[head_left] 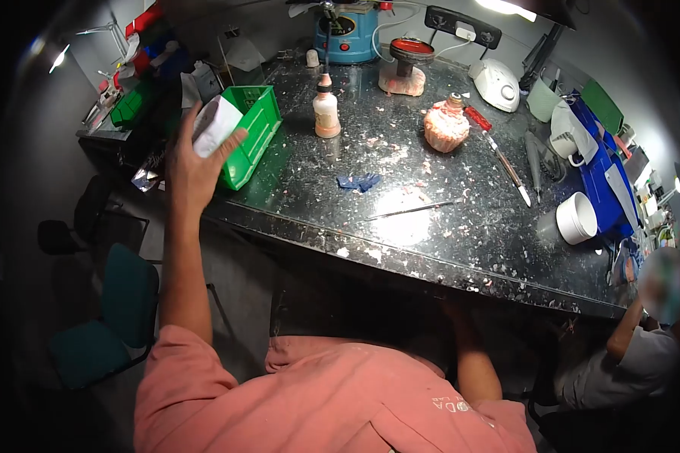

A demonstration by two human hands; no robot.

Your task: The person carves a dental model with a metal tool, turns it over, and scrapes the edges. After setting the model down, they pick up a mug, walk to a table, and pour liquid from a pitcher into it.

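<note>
My left hand (191, 170) is at the left end of the bench, with thumb and fingers around a folded white paper (217, 126). The paper is at the mouth of a green plastic bin (258, 141), and my thumb reaches over the bin's near side. My fingertips are partly hidden behind the paper. Below the bench's front edge, my right hand (452, 308) is in dark shadow, and its fingers cannot be made out. A crumpled blue scrap (358, 182) and a thin metal tool (414, 209) lie on the bench (302, 204).
A dropper bottle (326, 109), pink-crusted pot (446, 127), red-handled knife (510, 170), white tub (576, 218) and burner-like stand (404, 75) occupy the bench. Blue bins (603, 181) line the right. A green chair (125, 302) stands left; another person (619, 366) sits right.
</note>
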